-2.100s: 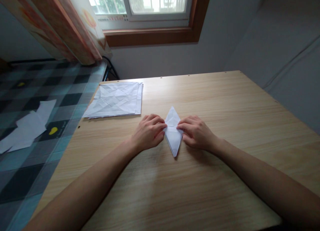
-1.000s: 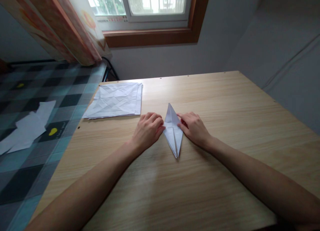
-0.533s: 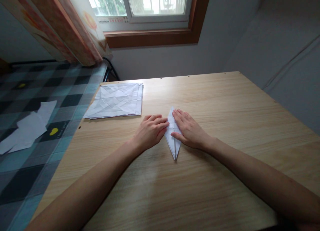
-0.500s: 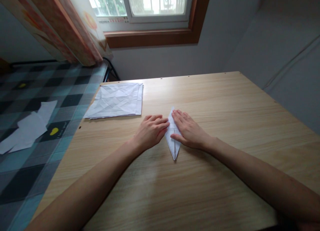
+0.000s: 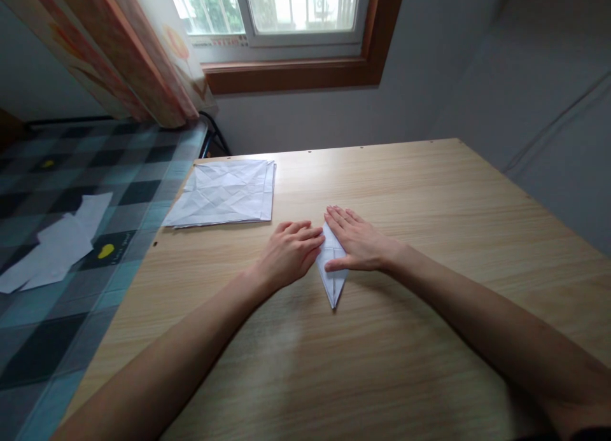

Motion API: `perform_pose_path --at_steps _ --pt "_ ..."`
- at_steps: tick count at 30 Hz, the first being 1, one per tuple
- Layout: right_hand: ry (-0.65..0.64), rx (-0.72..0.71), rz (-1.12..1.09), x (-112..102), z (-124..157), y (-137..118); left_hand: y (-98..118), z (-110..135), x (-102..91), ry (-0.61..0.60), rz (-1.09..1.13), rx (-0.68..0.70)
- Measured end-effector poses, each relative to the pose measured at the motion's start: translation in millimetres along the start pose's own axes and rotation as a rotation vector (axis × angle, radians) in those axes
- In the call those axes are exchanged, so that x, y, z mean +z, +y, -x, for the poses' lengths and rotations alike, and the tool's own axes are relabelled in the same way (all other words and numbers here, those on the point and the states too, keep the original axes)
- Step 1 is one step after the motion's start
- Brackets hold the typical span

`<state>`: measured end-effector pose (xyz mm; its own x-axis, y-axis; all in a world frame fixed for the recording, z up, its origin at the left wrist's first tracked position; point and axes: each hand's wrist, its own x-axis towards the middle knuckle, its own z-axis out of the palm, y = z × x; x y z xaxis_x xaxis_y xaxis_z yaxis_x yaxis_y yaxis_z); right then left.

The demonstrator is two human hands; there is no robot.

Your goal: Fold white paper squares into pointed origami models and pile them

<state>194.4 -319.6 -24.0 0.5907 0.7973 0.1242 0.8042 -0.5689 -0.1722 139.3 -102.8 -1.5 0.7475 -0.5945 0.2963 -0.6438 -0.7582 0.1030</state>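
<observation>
A narrow kite-shaped piece of folded white paper (image 5: 333,282) lies on the wooden table, its sharp point toward me and creases running along and across it. My right hand (image 5: 356,240) rests flat over its upper right part, fingers stretched away from me and thumb reaching across the middle. That hand hides the paper's far tip. At the left edge, my left hand (image 5: 293,250) lies on the table with its fingers slightly bent, their tips touching the paper. Neither hand is closed around anything.
A stack of creased white sheets (image 5: 224,193) sits at the table's far left corner. Left of the wooden table (image 5: 429,205), white paper pieces (image 5: 62,250) lie on a checked cloth (image 5: 138,193). Behind are a window (image 5: 305,14) and a curtain (image 5: 143,53).
My right hand has slid slightly up along the paper, and its fingertips now cover the far tip. My left hand has stayed almost in place. The view has shifted very slightly.
</observation>
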Motion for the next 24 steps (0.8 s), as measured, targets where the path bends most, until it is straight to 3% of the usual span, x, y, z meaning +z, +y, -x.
perform_pose_path --at_steps 10,14,20,24 --pt "-0.019 0.088 0.059 -1.1 7.6 15.1 0.7 2.5 -1.1 -0.025 -0.020 -0.026" --pt "0.046 0.110 0.013 -4.0 18.5 19.0 0.4 3.8 -1.6 -0.043 -0.004 -0.032" --pt "0.113 -0.109 -0.166 -13.8 41.7 18.7 -0.8 4.5 -0.8 -0.043 0.005 -0.052" --pt "0.217 -0.205 -0.155 -15.4 45.1 14.6 -1.1 3.6 -2.0 -0.052 0.026 -0.058"
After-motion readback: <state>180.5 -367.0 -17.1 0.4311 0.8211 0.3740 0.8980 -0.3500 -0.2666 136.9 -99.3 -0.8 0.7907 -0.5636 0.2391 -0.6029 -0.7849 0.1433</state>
